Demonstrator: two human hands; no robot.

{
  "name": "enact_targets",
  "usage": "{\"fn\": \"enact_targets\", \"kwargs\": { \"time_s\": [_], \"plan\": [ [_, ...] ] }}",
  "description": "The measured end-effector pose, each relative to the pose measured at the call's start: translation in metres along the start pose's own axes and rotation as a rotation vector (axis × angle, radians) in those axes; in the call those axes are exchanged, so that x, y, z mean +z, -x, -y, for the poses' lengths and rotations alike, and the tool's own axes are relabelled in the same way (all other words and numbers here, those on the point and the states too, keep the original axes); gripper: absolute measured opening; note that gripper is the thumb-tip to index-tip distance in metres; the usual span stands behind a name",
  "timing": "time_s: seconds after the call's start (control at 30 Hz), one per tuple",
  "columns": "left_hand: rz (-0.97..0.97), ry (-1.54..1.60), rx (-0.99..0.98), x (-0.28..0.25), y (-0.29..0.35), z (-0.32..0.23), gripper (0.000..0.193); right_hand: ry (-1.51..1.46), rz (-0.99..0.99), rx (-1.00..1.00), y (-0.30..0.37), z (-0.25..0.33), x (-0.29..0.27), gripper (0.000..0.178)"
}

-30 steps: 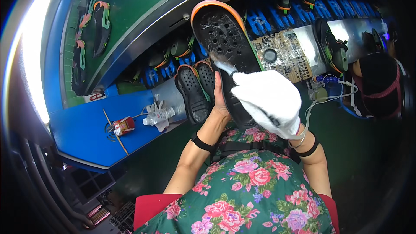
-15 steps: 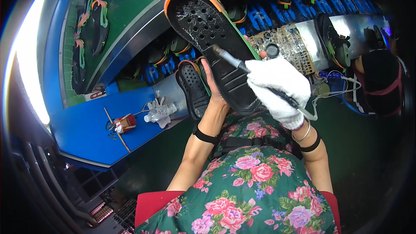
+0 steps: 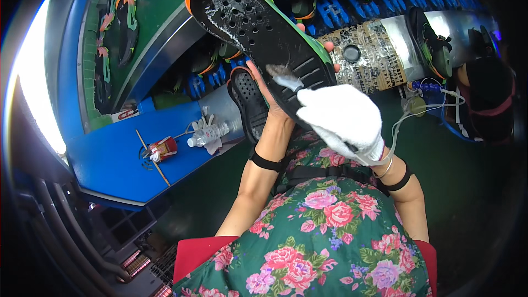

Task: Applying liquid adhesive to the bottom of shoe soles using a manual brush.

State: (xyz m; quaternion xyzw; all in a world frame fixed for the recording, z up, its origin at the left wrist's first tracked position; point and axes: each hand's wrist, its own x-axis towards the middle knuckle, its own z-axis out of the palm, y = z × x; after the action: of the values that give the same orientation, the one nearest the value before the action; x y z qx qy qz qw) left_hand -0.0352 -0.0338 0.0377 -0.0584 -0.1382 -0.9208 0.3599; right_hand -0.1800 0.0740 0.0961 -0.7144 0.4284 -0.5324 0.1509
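A black shoe sole (image 3: pixel 264 38) with an orange and green rim is tilted up before me. One end has small round holes with whitish smears around them; the other has grooves. Bare and wrapped around the sole from beneath, my left hand (image 3: pixel 278 113) shows fingertips past its far edge. My right hand (image 3: pixel 346 118), in a white knit glove, grips a brush (image 3: pixel 289 80) with a thin tube running back from it. The bristles are at the sole's surface, beside the grooves, slightly blurred. Just left of my left hand is a second black sole (image 3: pixel 248 96) with holes.
A blue side table (image 3: pixel 121 154) holds a red box (image 3: pixel 163 148), a stick and a clear bottle (image 3: pixel 208 133). Shoes stand on blue racks (image 3: pixel 333 15) along the back. A round black cap (image 3: pixel 351 53) sits on a taped panel. Someone (image 3: pixel 484 91) is at the far right.
The sole has shifted up and to the left in my left hand. My right hand has brought the brush across it, closer to the grooved end.
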Motion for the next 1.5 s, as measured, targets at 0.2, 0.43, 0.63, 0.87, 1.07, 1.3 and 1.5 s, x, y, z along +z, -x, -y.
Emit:
{"fn": "enact_targets", "kwargs": {
  "time_s": [0.2,0.43,0.63,0.87,1.07,1.3,1.5],
  "plan": [
    [0.007,0.146,0.067,-0.003,-0.003,0.002,0.107,-0.309,-0.067,0.157,0.002,-0.008,-0.005,0.018],
    [-0.005,0.152,0.145,-0.011,-0.002,-0.003,0.107,-0.253,0.057,0.03,0.007,0.003,-0.002,0.027],
    [0.014,0.09,0.095,-0.013,-0.004,-0.005,0.114,-0.194,-0.04,0.114,0.008,-0.005,-0.007,0.023],
    [0.078,0.083,0.183,-0.014,-0.006,-0.009,0.113,-0.602,0.019,0.24,0.012,-0.009,-0.002,0.008],
    [0.111,0.087,0.139,-0.018,-0.006,-0.014,0.111,-0.207,0.099,0.052,0.019,-0.002,0.008,0.02],
    [0.064,-0.144,-0.137,-0.02,0.008,-0.033,0.115,-0.357,0.026,0.167,0.005,-0.009,-0.005,0.017],
    [0.011,-0.12,-0.246,-0.013,0.001,-0.045,0.12,-0.178,0.194,-0.074,0.017,-0.001,0.004,0.031]
  ]
}}
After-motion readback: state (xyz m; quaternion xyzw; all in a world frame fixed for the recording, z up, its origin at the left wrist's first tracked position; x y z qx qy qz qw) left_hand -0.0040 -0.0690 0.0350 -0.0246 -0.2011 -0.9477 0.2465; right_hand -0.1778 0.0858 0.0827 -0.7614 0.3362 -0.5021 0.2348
